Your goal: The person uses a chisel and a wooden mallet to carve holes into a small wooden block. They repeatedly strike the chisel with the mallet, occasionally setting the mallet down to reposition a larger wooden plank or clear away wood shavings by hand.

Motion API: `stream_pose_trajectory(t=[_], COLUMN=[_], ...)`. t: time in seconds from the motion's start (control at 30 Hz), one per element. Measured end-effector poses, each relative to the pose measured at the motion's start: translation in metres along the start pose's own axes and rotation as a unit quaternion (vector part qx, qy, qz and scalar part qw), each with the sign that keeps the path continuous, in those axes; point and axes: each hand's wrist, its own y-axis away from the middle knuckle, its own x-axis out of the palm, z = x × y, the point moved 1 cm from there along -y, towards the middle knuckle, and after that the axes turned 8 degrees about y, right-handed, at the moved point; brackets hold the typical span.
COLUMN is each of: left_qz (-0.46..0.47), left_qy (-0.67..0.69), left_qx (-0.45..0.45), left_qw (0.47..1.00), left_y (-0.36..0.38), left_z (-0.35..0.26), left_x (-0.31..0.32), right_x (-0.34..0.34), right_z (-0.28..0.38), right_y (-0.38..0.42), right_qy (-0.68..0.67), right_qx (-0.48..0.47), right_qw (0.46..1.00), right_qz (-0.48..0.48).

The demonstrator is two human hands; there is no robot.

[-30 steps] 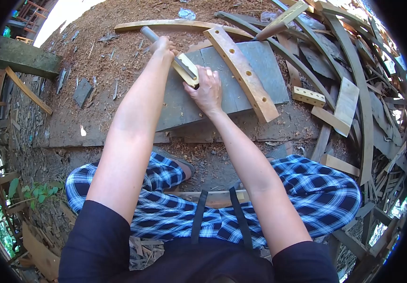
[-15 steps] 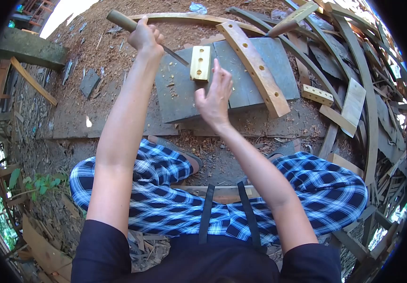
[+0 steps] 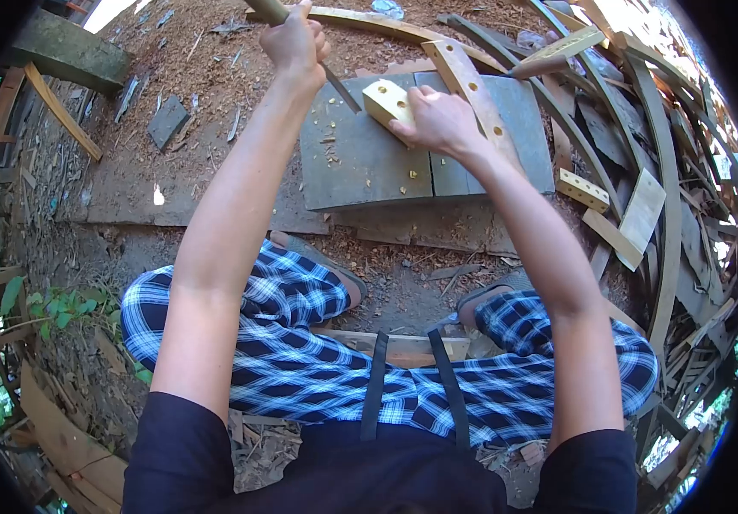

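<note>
My left hand [image 3: 294, 44] is wrapped round a chisel-like tool [image 3: 340, 88] with a thick round handle and a narrow metal blade. The blade points down towards the grey block and ends a little left of a small wooden block. That pale wooden block [image 3: 386, 100] has round holes in its top and sits tilted on the grey work block [image 3: 369, 176]. Over its right end lies my right hand [image 3: 442, 122], thumb on the near side and fingers on the far side. A longer wooden piece with holes [image 3: 473, 86] lies just behind my right hand, partly covered by it.
Another small drilled block [image 3: 583, 190] lies at the right beside flat offcuts [image 3: 641, 218]. Long curved strips [image 3: 667, 197] and scrap wood are heaped along the right. A concrete beam [image 3: 69, 53] is at the upper left. Wood chips cover the ground.
My right hand has moved from beside the small block onto it and now grips it. The block has turned from upright in view to slanted. The tool has shifted slightly up and right.
</note>
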Motion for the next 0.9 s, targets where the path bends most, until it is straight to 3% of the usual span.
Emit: stream_pose_trajectory(t=[0.03, 0.23, 0.5, 0.9], left_qz=[0.01, -0.062, -0.037, -0.024], left_qy=[0.027, 0.032, -0.006, -0.064], left_qx=[-0.011, 0.03, 0.04, 0.063], left_qw=[1.0, 0.997, 0.999, 0.996], left_y=[-0.014, -0.005, -0.006, 0.005], left_z=[0.009, 0.026, 0.045, 0.056], left_x=[-0.01, 0.016, 0.037, 0.043], right_x=[0.007, 0.037, 0.035, 0.038], right_z=[0.001, 0.025, 0.024, 0.024], right_y=[0.012, 0.037, 0.038, 0.038], right_qy=[0.008, -0.106, -0.14, -0.15], right_qx=[-0.024, 0.086, 0.091, 0.088], right_qw=[0.997, 0.981, 0.981, 0.974], right_qz=[-0.077, -0.136, -0.103, -0.145])
